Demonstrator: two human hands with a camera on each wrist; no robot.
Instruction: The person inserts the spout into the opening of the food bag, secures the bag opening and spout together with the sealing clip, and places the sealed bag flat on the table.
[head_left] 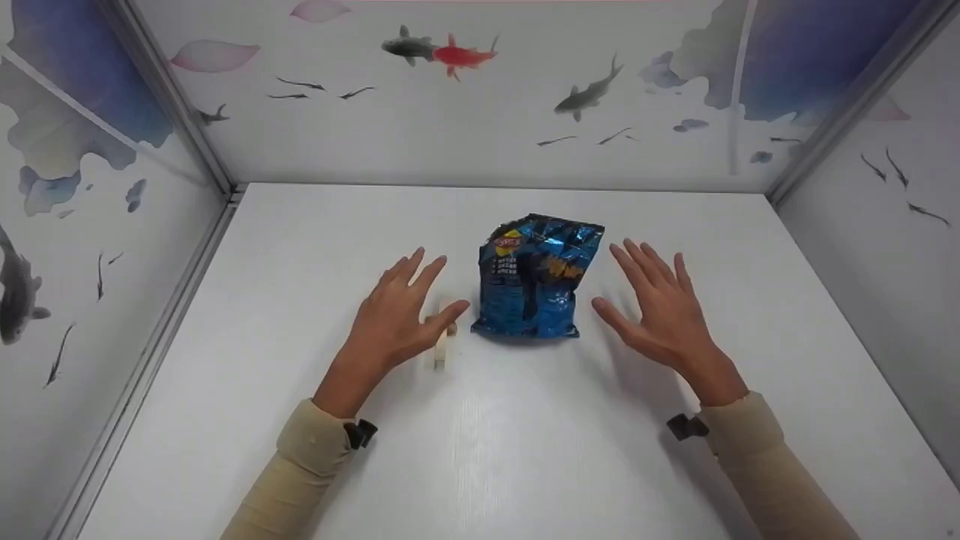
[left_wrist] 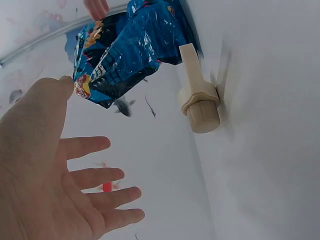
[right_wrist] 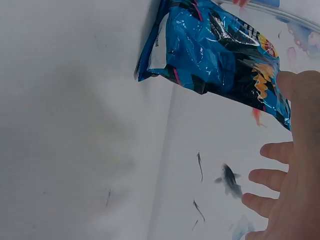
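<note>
A blue, shiny chip bag (head_left: 529, 281) stands on the white table between my two hands, its top leaning to the right. My left hand (head_left: 394, 319) hovers on its left, fingers spread and nearly straight, apart from the bag. On the other side my right hand (head_left: 664, 315) is held much the same way, thumb toward the bag, with nothing in it. Beside the left thumb lies a beige bar-shaped piece (head_left: 440, 352), partly hidden by that hand in the head view. The left wrist view shows its round ribbed cap (left_wrist: 203, 116).
The white tabletop (head_left: 480, 450) ends at a back wall (head_left: 480, 142) printed with fish. Side walls (head_left: 900, 247) in metal framing enclose the table left and right. Small black cameras (head_left: 361, 433) sit at both sleeve cuffs.
</note>
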